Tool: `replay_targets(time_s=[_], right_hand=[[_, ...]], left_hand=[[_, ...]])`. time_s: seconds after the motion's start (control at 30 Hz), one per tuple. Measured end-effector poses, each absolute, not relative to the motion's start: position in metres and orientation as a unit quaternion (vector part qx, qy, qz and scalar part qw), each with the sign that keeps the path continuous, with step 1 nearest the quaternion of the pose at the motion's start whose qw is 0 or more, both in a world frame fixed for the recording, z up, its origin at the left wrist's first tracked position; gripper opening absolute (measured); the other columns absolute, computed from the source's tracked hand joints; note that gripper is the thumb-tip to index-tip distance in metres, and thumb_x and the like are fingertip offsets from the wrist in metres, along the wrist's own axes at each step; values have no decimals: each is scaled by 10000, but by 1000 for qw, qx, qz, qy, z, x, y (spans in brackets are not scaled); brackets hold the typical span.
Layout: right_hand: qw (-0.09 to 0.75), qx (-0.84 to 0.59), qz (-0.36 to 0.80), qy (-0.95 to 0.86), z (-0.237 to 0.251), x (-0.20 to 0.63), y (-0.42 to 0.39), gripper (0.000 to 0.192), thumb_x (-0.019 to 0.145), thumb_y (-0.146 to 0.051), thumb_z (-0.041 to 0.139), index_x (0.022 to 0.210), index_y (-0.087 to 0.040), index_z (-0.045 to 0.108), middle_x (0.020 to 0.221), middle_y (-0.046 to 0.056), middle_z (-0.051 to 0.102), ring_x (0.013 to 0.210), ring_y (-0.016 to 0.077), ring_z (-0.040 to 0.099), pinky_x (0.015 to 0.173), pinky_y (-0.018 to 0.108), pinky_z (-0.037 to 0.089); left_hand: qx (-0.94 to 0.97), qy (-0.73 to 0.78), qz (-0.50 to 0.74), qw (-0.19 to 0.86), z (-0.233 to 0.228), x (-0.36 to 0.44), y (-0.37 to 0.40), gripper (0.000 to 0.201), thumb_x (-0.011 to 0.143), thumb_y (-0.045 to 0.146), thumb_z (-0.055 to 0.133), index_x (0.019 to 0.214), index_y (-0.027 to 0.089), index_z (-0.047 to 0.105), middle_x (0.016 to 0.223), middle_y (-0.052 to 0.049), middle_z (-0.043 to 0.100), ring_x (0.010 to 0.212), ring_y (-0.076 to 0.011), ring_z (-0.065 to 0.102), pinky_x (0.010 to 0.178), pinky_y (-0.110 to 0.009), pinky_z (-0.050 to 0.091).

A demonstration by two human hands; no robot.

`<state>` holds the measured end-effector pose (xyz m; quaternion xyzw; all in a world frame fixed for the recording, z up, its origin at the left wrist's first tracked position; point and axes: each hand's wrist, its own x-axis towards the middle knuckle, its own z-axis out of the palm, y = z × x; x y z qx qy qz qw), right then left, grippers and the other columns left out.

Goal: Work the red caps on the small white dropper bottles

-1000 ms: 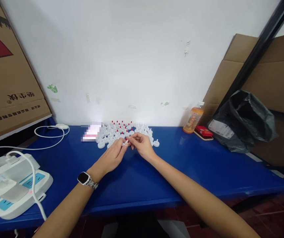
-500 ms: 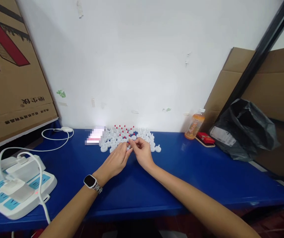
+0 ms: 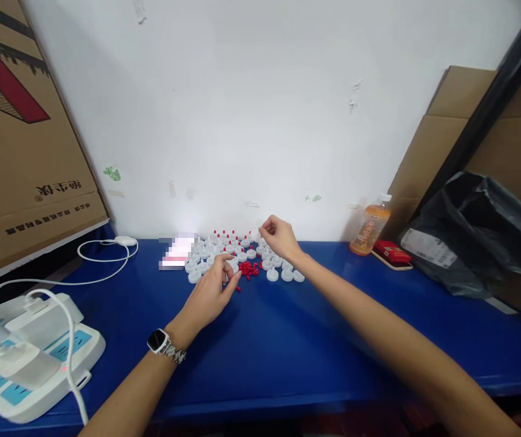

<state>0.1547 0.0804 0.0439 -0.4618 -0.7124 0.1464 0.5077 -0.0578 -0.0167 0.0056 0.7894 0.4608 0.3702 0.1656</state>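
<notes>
Blue tabletop (image 3: pixel 287 340) runs along a white wall (image 3: pixel 251 121), with everything small gathered near the back edge; the left hand (image 3: pixel 212 291) rests low on the surface with fingers curled in, thumb and forefinger pinched at the near edge of a scatter of red tips (image 3: pixel 248 271); whether a tip sits in the pinch is too small to tell; the right hand (image 3: pixel 278 237) is raised above the white caps (image 3: pixel 224 250), fingers bunched closed, contents not visible; the caps stand upright, spouts pointing up, in a cluster whose long axis runs left to right along the wall; half a second ago both hands met fingertip to fingertip at the cluster's front, and now they are apart, the right lifted back toward the wall, the red tips uncovered between them; open blue surface lies wide in front of the hands up to the near edge; a power strip (image 3: pixel 23 358) sits at far left, an orange bottle (image 3: pixel 369 230) and a black bag (image 3: pixel 473 237) at right.
</notes>
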Motion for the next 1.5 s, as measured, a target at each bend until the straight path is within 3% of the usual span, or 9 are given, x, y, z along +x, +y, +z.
replay_targets(time_s=[0.17, 0.33, 0.47, 0.7, 0.93, 1.1, 1.27, 1.4, 1.5], right_hand=[[291, -538, 48, -790, 40, 149, 133, 133, 801, -141, 531, 857, -162, 650, 848, 63, 706, 765, 160, 619, 678, 250, 435], [218, -540, 55, -811, 30, 127, 146, 123, 707, -83, 628, 789, -153, 688, 825, 87, 719, 760, 185, 633, 659, 251, 420], [193, -536, 64, -819, 31, 120, 148, 87, 736, -137, 668, 812, -158, 705, 847, 76, 732, 771, 176, 644, 657, 233, 424], [209, -573, 35, -792, 38, 149, 137, 256, 893, -324, 554, 1029, -159, 694, 931, 94, 734, 838, 193, 655, 738, 267, 433], [192, -598, 18, -778, 35, 166, 111, 147, 841, -258, 612, 796, -185, 732, 851, 70, 747, 884, 220, 656, 891, 343, 389], [330, -575, 15, -749, 48, 160, 77, 191, 870, -274, 578, 802, -179, 730, 832, 57, 740, 846, 202, 647, 891, 339, 397], [465, -436, 154, -755, 41, 136, 22, 174, 847, -329, 631, 772, -205, 726, 754, 16, 711, 714, 171, 597, 695, 285, 427], [484, -404, 243, -737, 21, 116, -10, 214, 905, -365, 576, 861, -215, 722, 728, 3, 679, 669, 158, 558, 645, 283, 405], [436, -421, 187, -773, 8, 114, -21, 158, 908, -319, 591, 987, -225, 692, 786, 11, 686, 758, 177, 570, 736, 319, 405]], left_hand=[[798, 473, 333, 168, 2, -58, -15, 267, 959, 445, 447, 1107, 226, 489, 870, -13, 601, 797, -184, 564, 748, -332, 446], [805, 470, 319, 169, 0, -59, -13, 247, 951, 436, 451, 1056, 224, 523, 875, -21, 614, 805, -192, 569, 738, -335, 440], [809, 465, 318, 170, 1, -59, -13, 242, 952, 429, 445, 1046, 225, 535, 887, -27, 620, 798, -193, 576, 713, -330, 441], [809, 460, 327, 165, 2, -59, -14, 240, 949, 424, 452, 1024, 219, 550, 883, -33, 625, 822, -198, 587, 731, -338, 454], [814, 453, 326, 164, 4, -59, -14, 234, 954, 417, 450, 1007, 218, 562, 914, -39, 609, 834, -198, 583, 722, -337, 462], [806, 450, 365, 126, 6, -59, -16, 222, 962, 401, 455, 1048, 221, 553, 1065, -62, 576, 955, -212, 578, 849, -368, 473], [796, 431, 413, 101, 8, -55, -18, 386, 959, 389, 482, 1317, 253, 432, 1298, -94, 501, 1159, -242, 532, 982, -394, 446], [816, 402, 396, 128, 6, -59, -13, 274, 1004, 363, 359, 1210, 225, 477, 1190, -92, 572, 1132, -230, 556, 991, -388, 433], [794, 448, 386, 142, 6, -68, -9, 280, 1003, 421, 349, 1128, 206, 479, 1040, -74, 618, 953, -215, 610, 868, -363, 466]])
